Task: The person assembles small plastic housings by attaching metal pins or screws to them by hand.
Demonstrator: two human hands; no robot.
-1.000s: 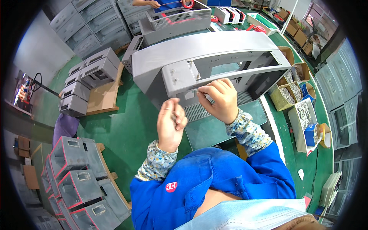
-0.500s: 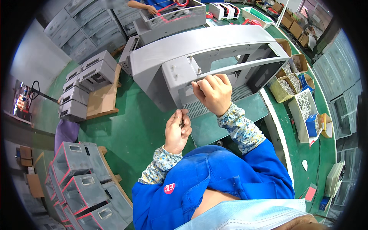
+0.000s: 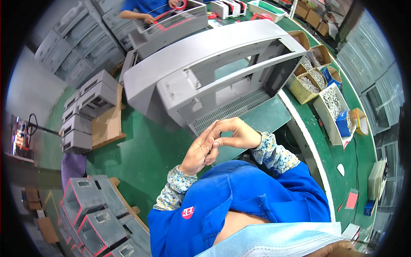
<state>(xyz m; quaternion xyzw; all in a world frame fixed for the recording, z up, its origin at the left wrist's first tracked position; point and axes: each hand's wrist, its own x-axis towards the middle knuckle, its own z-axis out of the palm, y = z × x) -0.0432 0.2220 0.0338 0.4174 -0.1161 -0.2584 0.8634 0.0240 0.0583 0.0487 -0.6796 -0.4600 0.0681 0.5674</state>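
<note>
A large grey housing (image 3: 141, 81) stands on the green bench in front of me, its open frame side toward me. Small posts (image 3: 187, 70) stick up from its near left corner plate. My left hand (image 3: 196, 155) is closed, fingers curled over something small that I cannot make out. My right hand (image 3: 237, 132) meets it just in front of the housing, thumb and forefinger bent together at the left fingertips. Whatever lies between those fingers is hidden. Both hands are apart from the housing.
Boxes of small pale parts (image 3: 332, 103) line the bench on the right. Grey casings (image 3: 96, 96) sit on a wooden pallet at left, with red-edged casings (image 3: 83, 192) nearer. Across the bench, a co-worker's hands (image 3: 149, 18) handle red tape by a grey slotted part (image 3: 182, 25).
My right hand has left the posts on the housing's corner and come down toward me to meet my left hand. The view has shifted slightly.
</note>
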